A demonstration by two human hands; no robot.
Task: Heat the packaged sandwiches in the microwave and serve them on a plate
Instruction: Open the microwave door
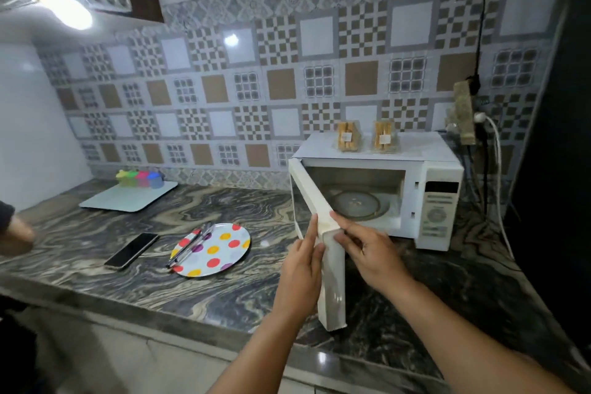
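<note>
sandwich packs [348,137] labels, microwave [440,208] panel: unreadable.

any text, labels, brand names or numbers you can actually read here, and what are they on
No text can be read in this frame.
Left packaged sandwich: small white label, print too small to read.
Right packaged sandwich: small white label, likewise unreadable.
Microwave control panel: dark display showing no digits, button markings blurred.
Phone: dark screen, nothing showing.
Plate: coloured dots only, no writing.
</note>
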